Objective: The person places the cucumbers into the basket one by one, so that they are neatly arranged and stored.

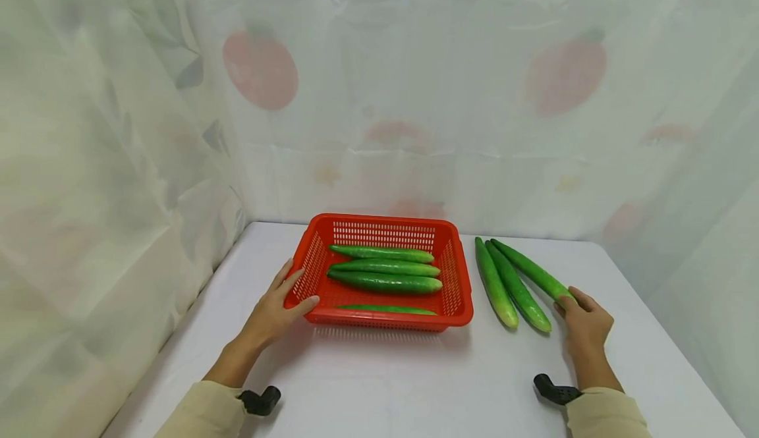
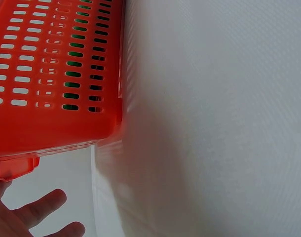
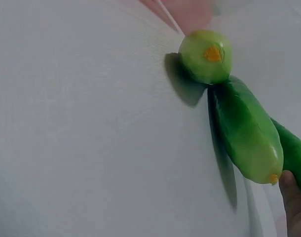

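Observation:
A red plastic basket (image 1: 379, 317) with slotted walls holds several green cucumbers (image 1: 385, 283) lying crosswise. My left hand (image 1: 274, 309) is at its left front corner, thumb over the rim and straight, spread fingers along the left side; in the left wrist view some fingers (image 2: 44, 205) show beyond the basket's outer wall (image 2: 56, 118). To the basket's right, my right hand (image 1: 584, 319) grips the pale near end of a cucumber (image 1: 534, 270), the rightmost of three. Beside it lie a middle cucumber (image 1: 518, 286) and a left cucumber (image 1: 495, 283). In the right wrist view the thumb (image 3: 291, 197) presses the held cucumber (image 3: 294, 153).
The white tabletop (image 1: 403, 385) extends in front of the basket and out to both sides. A pale printed sheet (image 1: 385, 95) hangs behind the table, with more sheeting at left and right. Each wrist wears a black camera mount (image 1: 557, 392).

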Demonstrator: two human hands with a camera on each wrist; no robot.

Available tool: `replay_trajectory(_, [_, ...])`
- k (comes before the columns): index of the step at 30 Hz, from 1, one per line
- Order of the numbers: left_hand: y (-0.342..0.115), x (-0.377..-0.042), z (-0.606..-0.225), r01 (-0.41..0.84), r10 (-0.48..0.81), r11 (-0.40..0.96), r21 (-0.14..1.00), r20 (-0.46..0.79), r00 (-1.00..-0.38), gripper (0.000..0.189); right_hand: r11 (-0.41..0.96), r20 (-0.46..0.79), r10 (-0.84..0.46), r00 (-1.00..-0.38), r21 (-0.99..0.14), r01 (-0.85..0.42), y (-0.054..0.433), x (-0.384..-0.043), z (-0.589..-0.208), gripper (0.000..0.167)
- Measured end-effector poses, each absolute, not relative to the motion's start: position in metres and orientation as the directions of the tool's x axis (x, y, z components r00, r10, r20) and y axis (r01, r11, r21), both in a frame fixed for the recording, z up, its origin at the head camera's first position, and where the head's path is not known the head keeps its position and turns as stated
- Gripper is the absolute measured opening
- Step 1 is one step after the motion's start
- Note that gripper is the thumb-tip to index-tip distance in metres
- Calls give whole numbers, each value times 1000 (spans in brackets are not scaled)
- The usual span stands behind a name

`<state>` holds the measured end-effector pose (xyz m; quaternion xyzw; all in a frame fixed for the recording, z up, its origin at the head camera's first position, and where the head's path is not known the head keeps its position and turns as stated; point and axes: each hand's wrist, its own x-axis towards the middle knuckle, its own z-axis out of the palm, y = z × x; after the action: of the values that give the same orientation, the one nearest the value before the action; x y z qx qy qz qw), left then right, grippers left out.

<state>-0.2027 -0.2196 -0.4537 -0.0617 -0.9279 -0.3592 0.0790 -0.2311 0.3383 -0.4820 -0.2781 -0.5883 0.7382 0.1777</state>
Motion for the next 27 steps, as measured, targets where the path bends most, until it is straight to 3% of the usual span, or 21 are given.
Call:
replay_trajectory(13, [-220, -203, -455, 171, 62, 736, 655, 186, -981, 83, -349, -190, 597, -780, -936, -39, 342, -227, -460, 35])
replay_trajectory(27, [-221, -204, -456, 175, 67, 736, 653, 187, -980, 83, -401, -93, 519, -850, -904, -146, 340, -216, -423, 34])
